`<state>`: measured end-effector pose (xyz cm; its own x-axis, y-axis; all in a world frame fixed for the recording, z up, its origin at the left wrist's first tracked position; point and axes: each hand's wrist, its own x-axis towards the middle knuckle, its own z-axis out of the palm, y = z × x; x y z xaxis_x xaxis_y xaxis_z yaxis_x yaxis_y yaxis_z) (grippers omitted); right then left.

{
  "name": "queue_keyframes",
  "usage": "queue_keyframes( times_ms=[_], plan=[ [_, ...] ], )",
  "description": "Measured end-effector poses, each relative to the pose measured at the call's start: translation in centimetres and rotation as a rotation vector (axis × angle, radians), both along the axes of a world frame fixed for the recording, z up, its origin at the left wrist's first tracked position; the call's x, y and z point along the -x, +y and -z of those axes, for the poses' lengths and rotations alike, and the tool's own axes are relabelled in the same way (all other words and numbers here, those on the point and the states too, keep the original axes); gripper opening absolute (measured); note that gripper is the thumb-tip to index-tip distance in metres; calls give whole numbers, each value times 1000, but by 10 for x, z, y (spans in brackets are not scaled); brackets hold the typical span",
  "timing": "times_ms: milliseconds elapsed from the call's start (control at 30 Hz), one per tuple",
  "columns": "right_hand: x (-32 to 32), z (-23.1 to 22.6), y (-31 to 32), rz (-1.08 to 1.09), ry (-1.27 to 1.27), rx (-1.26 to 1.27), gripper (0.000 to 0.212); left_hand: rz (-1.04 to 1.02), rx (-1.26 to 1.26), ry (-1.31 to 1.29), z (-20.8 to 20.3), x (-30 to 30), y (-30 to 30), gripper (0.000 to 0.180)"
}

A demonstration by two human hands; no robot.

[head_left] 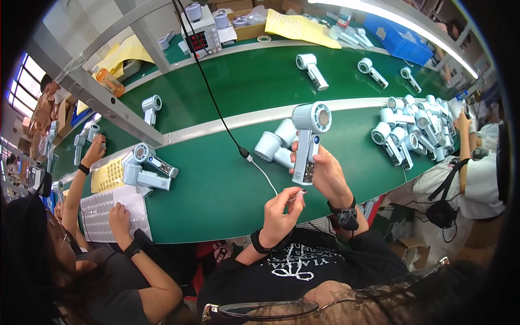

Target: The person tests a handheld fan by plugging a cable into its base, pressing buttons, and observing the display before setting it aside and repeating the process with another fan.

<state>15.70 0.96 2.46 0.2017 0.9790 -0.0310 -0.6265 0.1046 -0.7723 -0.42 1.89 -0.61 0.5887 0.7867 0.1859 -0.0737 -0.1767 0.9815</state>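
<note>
My right hand (329, 176) is wrapped round the handle of a light blue handheld fan (303, 142), held upright above the bench with its round head at the top. Small electronic parts show in the lower end of the handle. Just below that end, my left hand (280, 215) pinches the plug of a white cable (265, 174); plug and fan look slightly apart. The cable joins a black cord (208, 86) that hangs from above. Behind the held fan, more light blue fans (269, 145) lie on the green bench (211, 200).
A heap of fans (422, 127) lies at the right. Beyond a metal rail, a green conveyor (238, 81) carries spaced fans. A power supply (201, 37) and a blue bin (398, 38) stand at the back. Co-workers sit left and right; a perforated white sheet (116, 214) lies left.
</note>
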Motion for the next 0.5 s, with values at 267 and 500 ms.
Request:
queue_keyframes(
  times_ms=[267,500],
  plan=[
    [10,10,-6,53,152,-41,63,-21,-33,-7,1,-5,-5,12],
    [15,18,-2,52,118,-31,65,-65,-22,-20,2,-4,-6,11]
  ],
)
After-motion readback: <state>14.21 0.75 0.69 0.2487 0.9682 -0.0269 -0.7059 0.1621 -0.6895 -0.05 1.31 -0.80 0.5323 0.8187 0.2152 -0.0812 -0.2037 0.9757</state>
